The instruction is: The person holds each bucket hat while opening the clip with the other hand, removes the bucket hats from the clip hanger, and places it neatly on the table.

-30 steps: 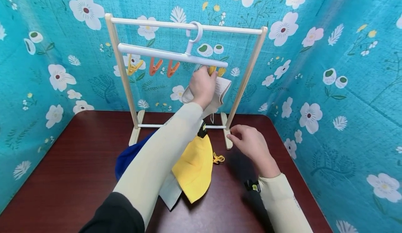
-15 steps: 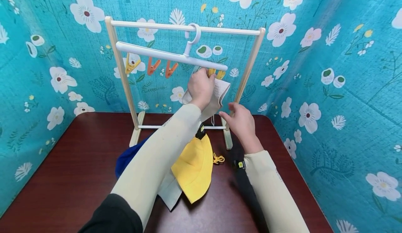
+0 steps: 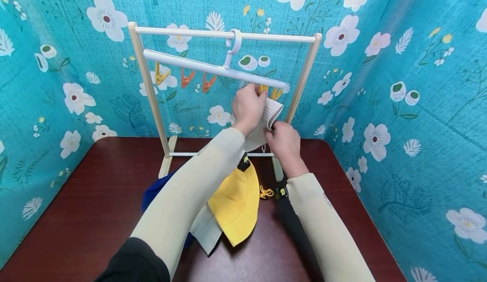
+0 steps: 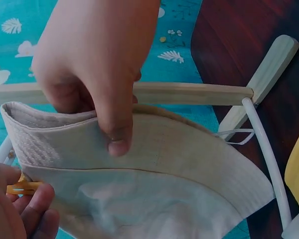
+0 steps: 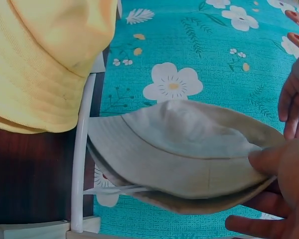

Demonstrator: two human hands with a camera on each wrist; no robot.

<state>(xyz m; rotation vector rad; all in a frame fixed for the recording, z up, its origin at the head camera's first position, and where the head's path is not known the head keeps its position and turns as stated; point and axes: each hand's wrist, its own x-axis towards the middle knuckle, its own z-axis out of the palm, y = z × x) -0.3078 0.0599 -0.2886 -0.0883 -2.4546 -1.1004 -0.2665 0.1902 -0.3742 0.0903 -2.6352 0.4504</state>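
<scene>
A beige bucket hat (image 3: pixel 273 109) hangs folded beneath the right end of a white hanger (image 3: pixel 205 67). My left hand (image 3: pixel 248 108) is up under the hanger bar; in the left wrist view its fingers pinch a yellow clip (image 4: pixel 24 188) at the hat's edge. A second yellow clip (image 3: pixel 277 94) hangs just right of it. My right hand (image 3: pixel 286 144) pinches the hat's brim, thumb on the outer face and fingers behind, as the left wrist view shows. A thin white cord (image 5: pixel 117 190) trails from the hat.
The hanger hooks over a wooden rack (image 3: pixel 304 79) and tilts down to the right. One yellow clip (image 3: pixel 161 77) and two orange clips (image 3: pixel 186 79) hang at its left. On the table (image 3: pixel 95 206) lie a yellow hat (image 3: pixel 237 206), a pale grey hat (image 3: pixel 207 229) and something blue (image 3: pixel 156 193).
My right hand has moved up and left from above the table and taken hold of the hat's brim. The hanger's right end has shifted slightly right and down; my left hand stays at the clip.
</scene>
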